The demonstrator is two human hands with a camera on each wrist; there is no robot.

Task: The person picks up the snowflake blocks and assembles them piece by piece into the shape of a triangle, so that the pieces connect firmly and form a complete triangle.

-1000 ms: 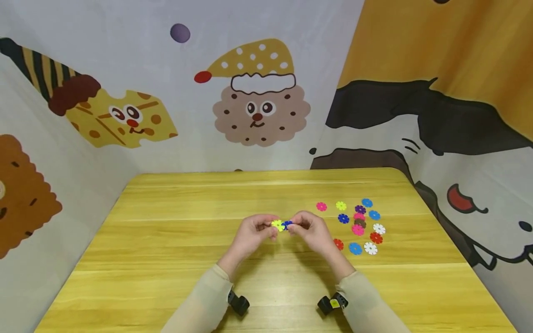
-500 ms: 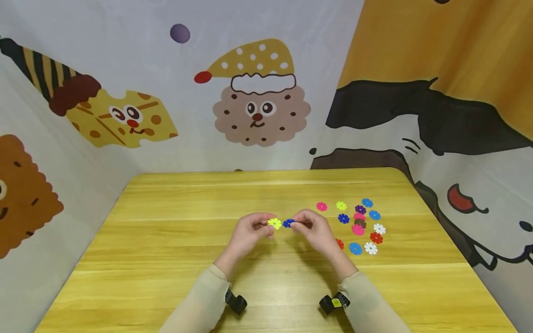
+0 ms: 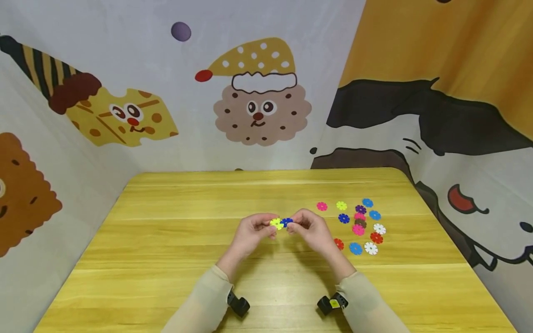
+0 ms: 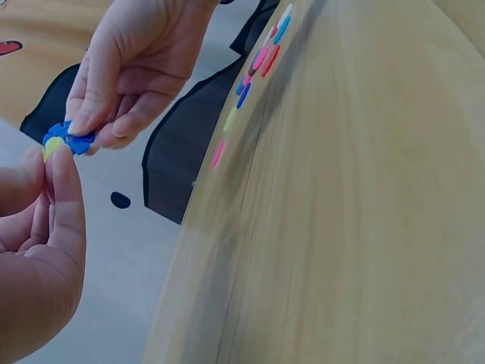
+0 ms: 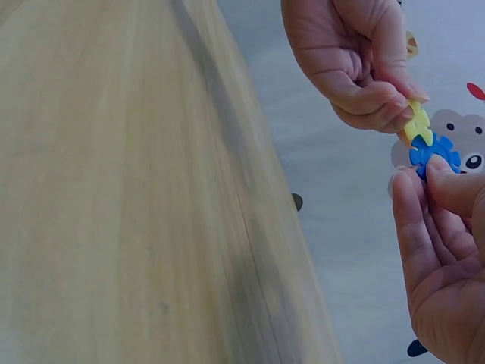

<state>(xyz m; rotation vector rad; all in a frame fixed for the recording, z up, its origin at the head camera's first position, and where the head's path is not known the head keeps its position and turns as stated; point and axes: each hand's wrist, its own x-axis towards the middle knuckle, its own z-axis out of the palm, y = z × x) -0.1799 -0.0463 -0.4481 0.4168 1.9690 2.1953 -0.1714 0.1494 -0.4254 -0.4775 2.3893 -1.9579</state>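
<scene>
My left hand [image 3: 251,232] pinches a yellow notched plastic disc [image 3: 276,224] between thumb and fingers. Opposite it, my right hand [image 3: 311,230] pinches a dark blue notched disc [image 3: 287,222] the same way. Both discs are held above the middle of the table, and their edges meet. In the right wrist view the yellow disc [image 5: 418,123] stands at an angle to the blue disc [image 5: 434,154] and overlaps its rim. Whether their notches are fully interlocked cannot be told. Fingertips cover part of each disc.
Several loose notched discs lie right of my hands on the wooden table [image 3: 166,259], among them a pink disc [image 3: 322,206], a white disc [image 3: 371,248] and a light blue disc [image 3: 356,248]. A printed curtain [image 3: 187,115] hangs behind the table.
Half a second ago the two discs were slightly apart; now they touch again, as they did one second ago. Both hands have moved a little toward each other. The loose discs stay put.
</scene>
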